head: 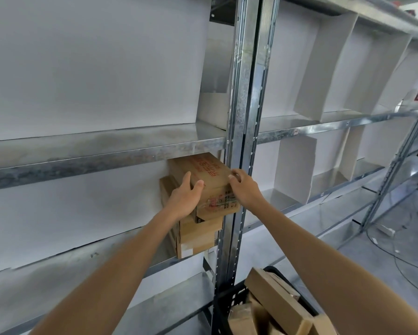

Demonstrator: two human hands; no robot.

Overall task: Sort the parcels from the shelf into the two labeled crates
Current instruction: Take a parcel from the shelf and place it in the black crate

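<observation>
Starting at the left of the frame, we see white panels filling the bays of a galvanised metal shelf (101,151), with nothing legible on them. Just left of centre, our left hand (185,198) is spread fairly wide and pressed against the left side of a brown cardboard parcel (208,180), fingers reaching up along its edge and the thumb lying over its top front. The parcel sits at mid-frame on the middle tier, tight against the steel upright (239,141). Its long axis runs from the near front face back into the bay, and it is tipped so the near end hangs lower. Red print runs along its top, too blurred to read, and a label on the near face is equally unclear. It rests on a second, lower parcel (198,234), partly hidden behind our left wrist.

To the right, our right hand (245,189) is half curled, fingertips touching the parcel's upper right corner. Whether the palm bears on the box we cannot tell.

At the bottom right, a black crate (237,298) holds several cardboard parcels, cut off by the frame edge and our right forearm; no label shows.
</observation>
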